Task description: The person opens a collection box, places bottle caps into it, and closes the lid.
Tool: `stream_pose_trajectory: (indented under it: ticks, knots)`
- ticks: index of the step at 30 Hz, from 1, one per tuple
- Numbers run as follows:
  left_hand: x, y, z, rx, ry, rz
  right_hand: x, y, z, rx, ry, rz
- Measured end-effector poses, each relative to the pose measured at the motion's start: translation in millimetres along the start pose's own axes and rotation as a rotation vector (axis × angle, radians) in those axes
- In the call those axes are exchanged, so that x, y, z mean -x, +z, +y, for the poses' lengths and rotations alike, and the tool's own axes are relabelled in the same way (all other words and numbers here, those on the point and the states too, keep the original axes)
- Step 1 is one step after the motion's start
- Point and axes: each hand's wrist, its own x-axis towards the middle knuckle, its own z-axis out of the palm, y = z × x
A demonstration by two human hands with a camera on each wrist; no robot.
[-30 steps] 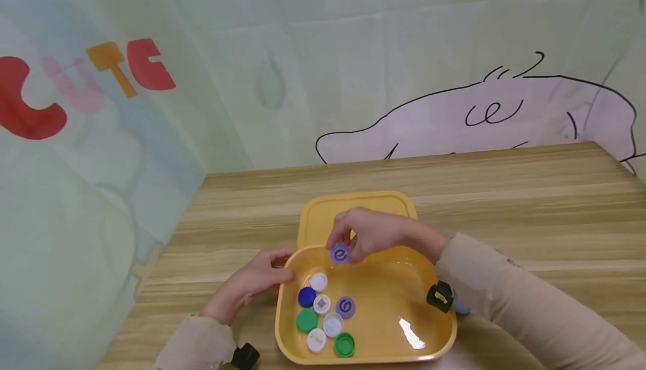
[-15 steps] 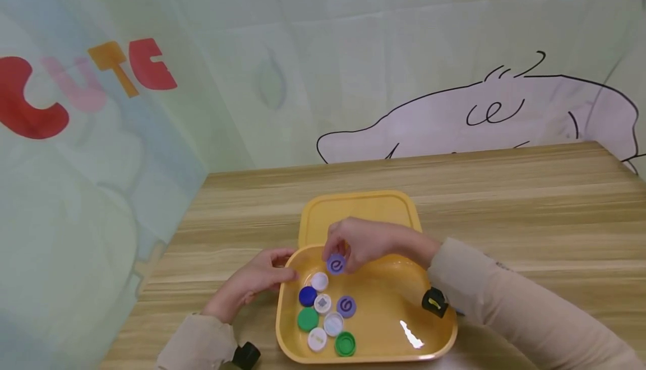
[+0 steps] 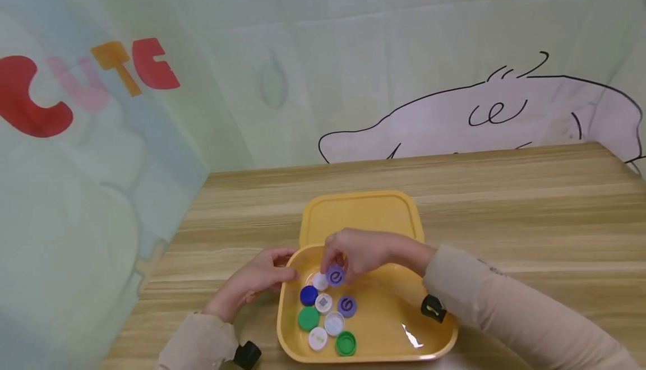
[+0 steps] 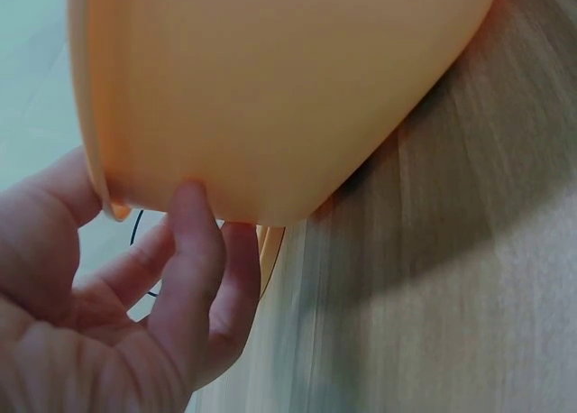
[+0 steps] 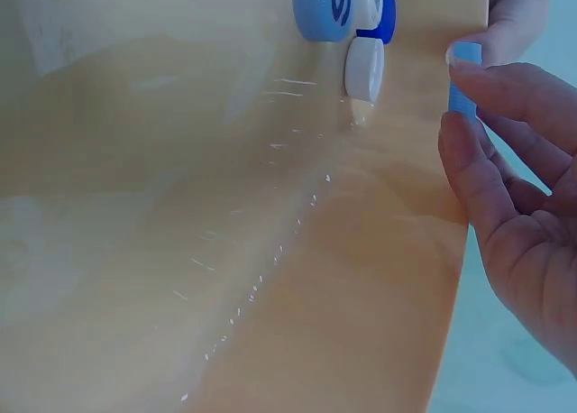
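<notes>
My right hand (image 3: 360,251) pinches a purple bottle cap (image 3: 335,275) with a dark swirl on top, low over the left part of a yellow plastic box (image 3: 398,354). In the right wrist view, thumb and fingertips hold this cap (image 5: 462,99) by its edge. My left hand (image 3: 258,278) grips the box at its left back corner, thumb at the rim and fingers against the outer wall (image 4: 270,97). Inside lie a second purple cap (image 3: 346,306), a dark blue cap (image 3: 309,295), two green ones and several white caps, one (image 3: 319,281) partly behind the held cap.
A yellow lid (image 3: 363,213) lies flat on the wooden table (image 3: 242,207) just behind the box. Behind the table hangs a printed cloth backdrop (image 3: 262,39). Each wrist carries a small black camera, the right one (image 3: 433,308) over the box's right side.
My right hand has come down and slightly toward me with the purple cap, from the back rim into the box. My left hand keeps its place on the box.
</notes>
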Motion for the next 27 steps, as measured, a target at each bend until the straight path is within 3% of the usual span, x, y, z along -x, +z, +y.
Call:
stream_pose_trajectory:
  ticks: [9,17,27]
  knots:
    - [-0.2,0.5,-0.5,0.0,-0.006,0.001,-3.9,13.6,-6.5,0.361,-0.048,-0.032]
    - [0.1,1.0,-2.5,0.013,-0.002,-0.001,-5.9,24.2,-1.5,0.39,-0.023,-0.068]
    - [-0.5,0.4,-0.3,0.012,0.002,-0.014,-7.5,27.6,4.2,0.352,-0.022,-0.043]
